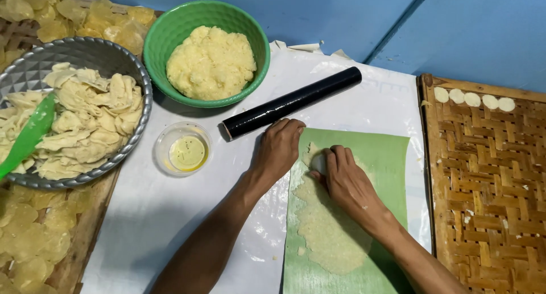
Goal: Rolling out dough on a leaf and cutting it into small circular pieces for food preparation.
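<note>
A green leaf sheet lies on white plastic, with a thin layer of pale yellow dough spread along its left half. My right hand presses down on the dough's upper end, fingers closed around a small white round object that is mostly hidden. My left hand rests with curled fingers on the leaf's top left corner, holding it flat. A black rolling pin lies just beyond my left hand, apart from it.
A green bowl of yellow dough stands at the back. A grey metal bowl holds dough scraps and a green spatula. A small clear cup of oil sits between. A woven tray at right carries several white discs.
</note>
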